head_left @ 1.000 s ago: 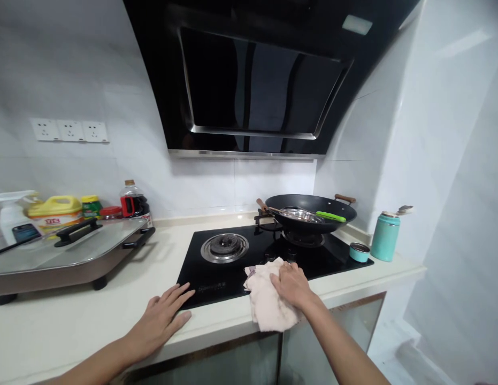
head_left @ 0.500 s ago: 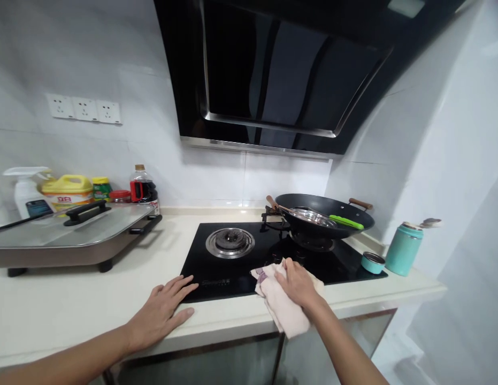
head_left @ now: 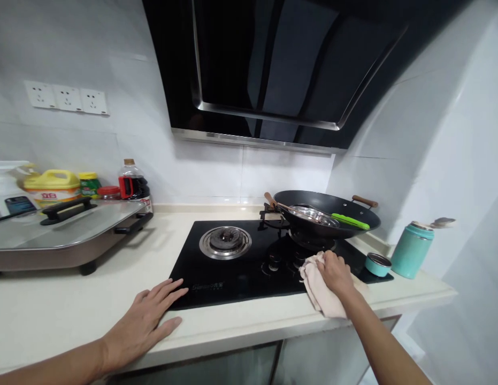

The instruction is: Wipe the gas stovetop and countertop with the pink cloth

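My right hand [head_left: 336, 274] grips a pale pink cloth [head_left: 321, 291] and presses it on the front right part of the black glass gas stove [head_left: 240, 278]. The cloth hangs over the stove's front edge onto the counter. My left hand [head_left: 146, 321] lies flat on the white countertop with its fingers apart, the fingertips at the stove's front left corner. Two control knobs, one a black knob [head_left: 273, 262], sit left of the cloth. The left burner [head_left: 225, 243] is bare. On the right burner rests a black wok [head_left: 316, 197].
The wok holds a metal lid or strainer and a green-handled utensil [head_left: 350, 221]. A turquoise cup lid [head_left: 377, 264] and a turquoise flask [head_left: 413, 251] stand at right. An electric pan [head_left: 88, 248] with a glass lid occupies the left counter, bottles behind it. A range hood [head_left: 252, 80] hangs above.
My right hand has slid the cloth to the right across the stove front, uncovering the control knobs. My left hand stays flat by the stove corner. The view has shifted slightly.
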Motion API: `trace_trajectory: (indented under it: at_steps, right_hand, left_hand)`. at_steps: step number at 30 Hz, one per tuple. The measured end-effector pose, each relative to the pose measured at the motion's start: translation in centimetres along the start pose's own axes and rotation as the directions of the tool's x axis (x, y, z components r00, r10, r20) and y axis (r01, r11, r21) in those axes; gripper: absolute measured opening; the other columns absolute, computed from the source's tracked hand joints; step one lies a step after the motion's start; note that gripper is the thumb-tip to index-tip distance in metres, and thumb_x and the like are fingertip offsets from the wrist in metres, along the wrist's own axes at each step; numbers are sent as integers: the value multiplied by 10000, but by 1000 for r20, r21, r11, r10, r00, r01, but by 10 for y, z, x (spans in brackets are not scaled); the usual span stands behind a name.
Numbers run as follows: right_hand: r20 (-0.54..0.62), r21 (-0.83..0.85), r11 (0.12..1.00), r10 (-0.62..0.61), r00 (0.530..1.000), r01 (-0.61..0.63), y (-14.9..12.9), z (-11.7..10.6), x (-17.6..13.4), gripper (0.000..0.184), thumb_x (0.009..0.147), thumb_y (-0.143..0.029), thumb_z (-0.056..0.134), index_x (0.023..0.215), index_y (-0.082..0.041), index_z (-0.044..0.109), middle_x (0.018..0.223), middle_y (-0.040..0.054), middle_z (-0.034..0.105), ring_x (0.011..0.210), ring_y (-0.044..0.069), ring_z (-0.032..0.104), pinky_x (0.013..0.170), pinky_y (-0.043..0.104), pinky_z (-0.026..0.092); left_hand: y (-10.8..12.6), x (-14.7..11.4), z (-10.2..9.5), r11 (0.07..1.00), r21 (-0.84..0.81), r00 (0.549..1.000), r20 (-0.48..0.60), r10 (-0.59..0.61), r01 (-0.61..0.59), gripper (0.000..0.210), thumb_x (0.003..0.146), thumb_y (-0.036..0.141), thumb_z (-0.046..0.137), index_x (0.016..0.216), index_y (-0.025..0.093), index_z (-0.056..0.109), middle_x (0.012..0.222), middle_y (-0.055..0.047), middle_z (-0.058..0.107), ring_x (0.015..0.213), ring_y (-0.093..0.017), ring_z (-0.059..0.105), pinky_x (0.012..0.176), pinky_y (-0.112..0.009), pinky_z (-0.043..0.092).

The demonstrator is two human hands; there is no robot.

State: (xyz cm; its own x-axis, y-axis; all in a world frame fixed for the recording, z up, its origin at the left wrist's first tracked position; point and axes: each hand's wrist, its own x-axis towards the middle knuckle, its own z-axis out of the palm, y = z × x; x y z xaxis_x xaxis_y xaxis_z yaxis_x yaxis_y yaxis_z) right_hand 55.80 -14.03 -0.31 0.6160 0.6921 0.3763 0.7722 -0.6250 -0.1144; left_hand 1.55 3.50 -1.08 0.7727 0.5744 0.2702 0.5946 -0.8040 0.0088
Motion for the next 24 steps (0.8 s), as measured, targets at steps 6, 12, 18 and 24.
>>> trace_trajectory:
  at_steps: [6, 12, 18, 24]
  right_hand:
    - [2, -44, 997, 65, 998, -65, -29, 13, 46, 327, 1016, -265, 421, 1262, -100, 558, 1241, 219, 648, 1192, 366, 573, 942, 462, 413]
    - [65, -7, 999, 54, 996, -53, -42, 14, 62, 447, 1043, -368, 363, 1337, -119, 589, 1328, 235, 625, 1250, 364, 557, 982, 480, 433]
    - [214, 108, 991, -95, 972, 73, -15, -8, 43, 523, 1051, -550, 291, 1358, -349, 663, 1431, 65, 633, 1300, 283, 562, 1068, 444, 413]
    - [197, 186, 980, -106, 975, 69, -17, -18, 36, 692, 1029, -627, 178, 1411, -314, 663, 1261, 154, 708, 1202, 362, 624, 1015, 554, 447]
  left_hand:
    - [-6, -3, 7, 999, 10, 998, -58, 32, -31, 556, 1009, 617, 522, 1532, 428, 522, 1623, -19, 490, 1461, -334, 474, 1130, -497, 457]
    - [-1, -2, 0, 1000, 16, 998, -55, 21, -20, 548, 1000, 621, 534, 1513, 428, 548, 1609, -14, 509, 1447, -330, 495, 1127, -496, 467]
    - [1, -2, 6, 1000, -8, 996, -85, -6, 6, 547, 1004, 628, 500, 1492, 395, 585, 1596, -49, 525, 1439, -333, 498, 1128, -502, 455]
    - [-3, -1, 9, 1000, -10, 997, -82, 16, -17, 552, 1006, 626, 500, 1500, 392, 575, 1593, -63, 526, 1425, -350, 511, 1116, -509, 466]
